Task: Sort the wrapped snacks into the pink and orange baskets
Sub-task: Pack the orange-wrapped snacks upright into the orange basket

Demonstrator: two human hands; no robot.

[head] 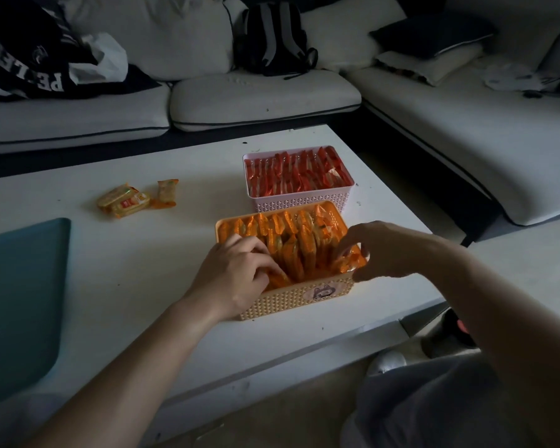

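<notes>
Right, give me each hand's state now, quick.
Left hand: fingers curled round orange packets in the orange basket.
Right hand: fingertips on the packets at the basket's right end; whether it grips cannot be told.

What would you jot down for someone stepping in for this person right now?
Left hand: fingers curled round orange packets at the near-left of the orange basket.
Right hand: open, fingertips touching packets at the basket's right end.
Done: pink basket is full of red packets; the orange basket is nearly full.
Left: a few loose packets lie on the table, off to the left.
</notes>
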